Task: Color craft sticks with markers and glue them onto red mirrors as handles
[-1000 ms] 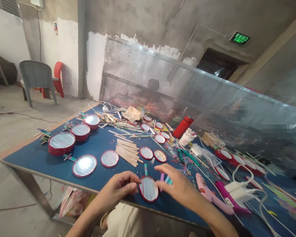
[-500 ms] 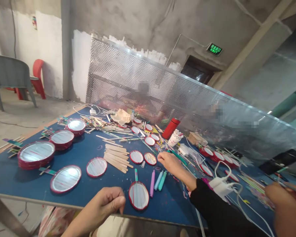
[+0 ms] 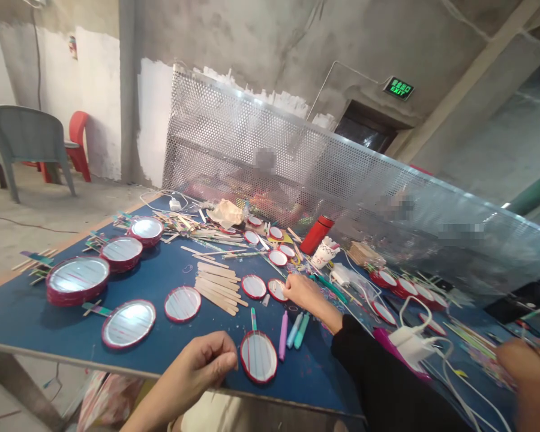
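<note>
My left hand hovers by the table's front edge, thumb against curled fingers; whatever is in them, if anything, is hidden. Just right of it lies a round, red-rimmed disc with a stick handle. My right hand reaches over a small red-rimmed disc with light pieces on it. Its fingers are closed at that disc's right edge, and I cannot make out anything in them. Below it lie a purple tube, a light blue tube and a green tube. Another small disc lies to the left.
Flat wooden sticks lie mid-table. Stacked red-rimmed discs stand at left. Behind are a red bottle, a patterned paper cup and a perforated metal screen. White chargers with cables and another person's hand are at right.
My right hand has moved left onto the small disc with the light pieces. The left hand stays near the front edge, still closed. The whole view has shifted slightly.
</note>
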`<state>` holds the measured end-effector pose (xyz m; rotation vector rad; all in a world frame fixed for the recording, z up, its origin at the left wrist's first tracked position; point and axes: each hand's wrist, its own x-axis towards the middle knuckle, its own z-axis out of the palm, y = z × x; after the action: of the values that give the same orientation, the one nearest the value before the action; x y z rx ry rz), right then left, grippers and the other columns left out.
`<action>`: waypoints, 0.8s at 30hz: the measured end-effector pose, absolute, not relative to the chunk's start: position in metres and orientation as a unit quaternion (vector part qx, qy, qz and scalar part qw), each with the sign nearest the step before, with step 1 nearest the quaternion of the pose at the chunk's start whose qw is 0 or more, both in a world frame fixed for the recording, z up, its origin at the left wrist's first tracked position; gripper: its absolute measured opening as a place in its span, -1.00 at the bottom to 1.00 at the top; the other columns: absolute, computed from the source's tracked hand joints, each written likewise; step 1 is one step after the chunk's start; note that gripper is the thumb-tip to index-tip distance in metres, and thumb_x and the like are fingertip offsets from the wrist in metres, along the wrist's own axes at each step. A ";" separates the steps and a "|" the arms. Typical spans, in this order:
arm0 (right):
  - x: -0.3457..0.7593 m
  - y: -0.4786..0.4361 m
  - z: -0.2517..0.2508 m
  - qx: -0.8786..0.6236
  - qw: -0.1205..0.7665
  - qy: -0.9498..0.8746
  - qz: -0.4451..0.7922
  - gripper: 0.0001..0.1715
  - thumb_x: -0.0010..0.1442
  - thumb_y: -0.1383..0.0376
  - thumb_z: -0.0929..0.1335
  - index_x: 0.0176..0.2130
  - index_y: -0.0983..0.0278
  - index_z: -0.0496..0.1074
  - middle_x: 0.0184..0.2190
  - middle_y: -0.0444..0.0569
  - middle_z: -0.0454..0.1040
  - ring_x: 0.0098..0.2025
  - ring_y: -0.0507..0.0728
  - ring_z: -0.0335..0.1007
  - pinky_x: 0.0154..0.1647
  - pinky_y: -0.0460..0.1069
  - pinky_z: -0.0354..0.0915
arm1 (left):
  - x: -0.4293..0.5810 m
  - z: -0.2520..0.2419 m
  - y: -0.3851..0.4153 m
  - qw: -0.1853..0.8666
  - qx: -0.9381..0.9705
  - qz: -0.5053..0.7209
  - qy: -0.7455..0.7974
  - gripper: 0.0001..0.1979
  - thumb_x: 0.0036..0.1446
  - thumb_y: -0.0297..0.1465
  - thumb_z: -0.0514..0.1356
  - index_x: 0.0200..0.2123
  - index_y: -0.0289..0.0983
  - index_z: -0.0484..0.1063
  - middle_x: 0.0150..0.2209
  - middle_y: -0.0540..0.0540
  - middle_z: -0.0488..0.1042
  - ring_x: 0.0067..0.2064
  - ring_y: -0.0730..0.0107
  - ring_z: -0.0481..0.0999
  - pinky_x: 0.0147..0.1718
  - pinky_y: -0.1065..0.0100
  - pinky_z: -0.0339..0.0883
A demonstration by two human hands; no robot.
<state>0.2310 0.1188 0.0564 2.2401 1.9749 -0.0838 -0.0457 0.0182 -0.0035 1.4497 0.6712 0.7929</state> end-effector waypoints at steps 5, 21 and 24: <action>0.196 0.059 0.071 0.668 -0.012 0.744 -0.027 -0.86 0.35 0.43 0.32 -0.25 0.29 0.47 -0.36 -0.11 0.56 -0.32 0.01 0.49 -0.29 -0.11 0.29 | -0.033 -0.017 0.020 0.650 0.555 0.416 0.312 -0.41 0.14 0.16 0.25 -0.07 -0.21 0.31 -0.50 0.18 0.28 -0.64 0.59 0.16 -0.65 0.52 0.02; 0.238 -0.042 0.066 0.673 -0.036 0.732 0.097 -0.66 0.41 0.47 0.16 -0.16 0.28 0.48 -0.21 0.06 0.59 -0.15 0.15 0.51 -0.12 0.00 0.24 | -0.032 -0.008 0.018 0.546 0.673 0.332 0.374 -0.67 0.20 -0.10 0.15 -0.42 -0.25 0.36 -0.53 0.08 0.50 -0.73 0.59 0.32 -0.70 0.53 0.08; 0.304 -0.045 0.064 0.756 0.016 0.643 0.120 -0.68 0.23 0.52 0.26 -0.07 0.36 0.49 -0.12 0.26 0.57 -0.02 0.34 0.51 -0.08 0.10 0.27 | -0.030 -0.012 0.019 0.559 0.651 0.348 0.379 -0.67 0.20 -0.09 0.15 -0.42 -0.22 0.31 -0.56 0.13 0.45 -0.76 0.60 0.29 -0.74 0.54 0.04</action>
<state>0.3043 -0.0449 0.0641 2.3506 2.0004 0.3745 -0.0299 0.0194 -0.0121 1.5349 0.8936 0.8202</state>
